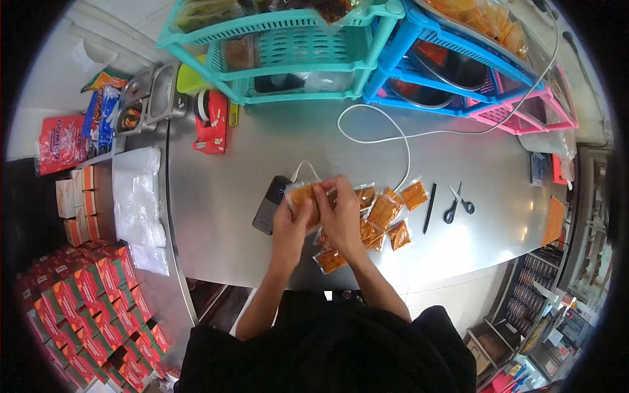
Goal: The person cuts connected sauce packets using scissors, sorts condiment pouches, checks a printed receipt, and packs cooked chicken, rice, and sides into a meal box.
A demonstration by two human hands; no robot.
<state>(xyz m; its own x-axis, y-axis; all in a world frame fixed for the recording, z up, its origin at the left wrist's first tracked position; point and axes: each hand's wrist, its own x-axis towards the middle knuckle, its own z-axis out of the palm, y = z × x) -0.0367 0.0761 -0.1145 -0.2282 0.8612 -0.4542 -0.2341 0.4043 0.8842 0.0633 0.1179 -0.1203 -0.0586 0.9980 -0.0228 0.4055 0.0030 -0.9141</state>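
Note:
Both hands meet over the steel counter (458, 170) on one small clear packet of orange snack (303, 195). My left hand (293, 223) grips the packet's left side from below. My right hand (341, 213) pinches its top right edge with the fingertips. Several more filled orange packets (383, 216) lie on the counter just right of and under my right hand, and one lies near the front edge (329, 261). A dark phone (270, 204) with a white cable (393, 131) lies directly left of my left hand.
A black pen (429, 208) and scissors (457, 203) lie right of the packets. Teal (288, 59), blue (452, 65) and pink racks (531, 111) stand at the back. A red tape dispenser (213, 124), clear bags (137, 196) and stacked red boxes (92, 301) sit left.

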